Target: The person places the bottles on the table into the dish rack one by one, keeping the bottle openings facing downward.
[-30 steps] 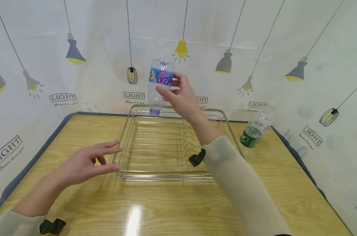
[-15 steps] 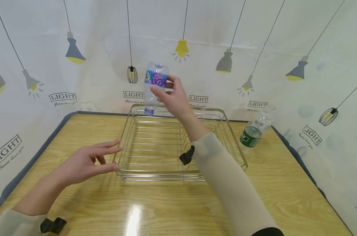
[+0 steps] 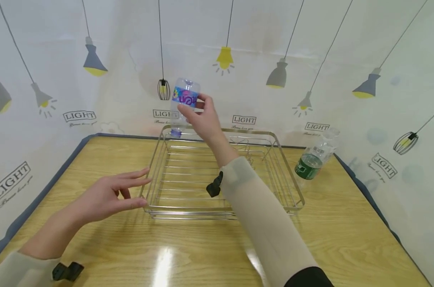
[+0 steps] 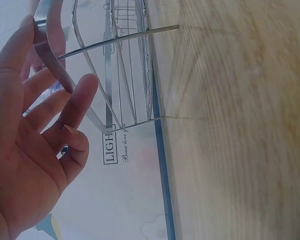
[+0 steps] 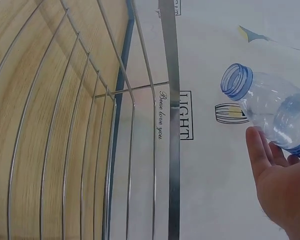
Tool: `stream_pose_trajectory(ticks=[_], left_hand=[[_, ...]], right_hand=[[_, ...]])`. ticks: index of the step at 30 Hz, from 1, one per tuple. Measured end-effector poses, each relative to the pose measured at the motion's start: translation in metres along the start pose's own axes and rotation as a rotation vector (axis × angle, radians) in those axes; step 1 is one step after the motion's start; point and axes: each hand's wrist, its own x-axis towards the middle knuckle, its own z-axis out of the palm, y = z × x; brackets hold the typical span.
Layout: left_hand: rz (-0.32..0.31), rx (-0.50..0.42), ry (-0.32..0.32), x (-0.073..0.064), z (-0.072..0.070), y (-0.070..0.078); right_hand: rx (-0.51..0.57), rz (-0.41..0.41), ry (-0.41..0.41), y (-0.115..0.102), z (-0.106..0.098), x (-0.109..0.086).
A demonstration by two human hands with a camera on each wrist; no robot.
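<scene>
My right hand (image 3: 202,119) holds a clear plastic bottle (image 3: 184,97) with a blue and purple label, thumb on the near side and fingers on the far side. The bottle is neck down and slightly tilted, above the back left part of a wire dish rack (image 3: 188,209). In the right wrist view the bottle's (image 5: 277,105) blue-ringed mouth is uncapped. My left hand (image 3: 109,195) is at the rack's left side, its fingertips and thumb touching the metal rim. Loosely extended fingers of the left hand (image 4: 30,130) lie against the rim (image 4: 60,75) in the left wrist view.
A clear bottle with a green label (image 3: 308,166) stands tilted in view right of the rack, near the wall. The rack sits on a wooden table (image 3: 202,247), in front of a lamp-printed wall covering (image 3: 253,87). Thin wire loops line the rack's right part.
My right hand has moved left and slightly down with the bottle, towards the rack's back left corner. The left hand stays at the rim. The head view has shifted a little.
</scene>
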Motion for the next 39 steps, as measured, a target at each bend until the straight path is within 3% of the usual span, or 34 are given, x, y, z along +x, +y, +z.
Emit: stream_pose_trajectory(ticks=[9,17,27,39], left_hand=[[0.003,-0.009,0.003,0.001,0.0,-0.002],[0.003,0.018,0.005,0.0,-0.002,0.001],[-0.002,0.019,-0.011,0.001,0.0,0.001],[0.003,0.029,-0.009,0.002,-0.001,0.001]], right_hand=[[-0.03,0.063,0.007,0.023,0.0,0.003],[-0.078,0.122,-0.082,0.036,0.005,0.002],[-0.166,0.205,-0.129,0.052,0.005,-0.003],[-0.172,0.207,-0.211,0.058,0.015,-0.006]])
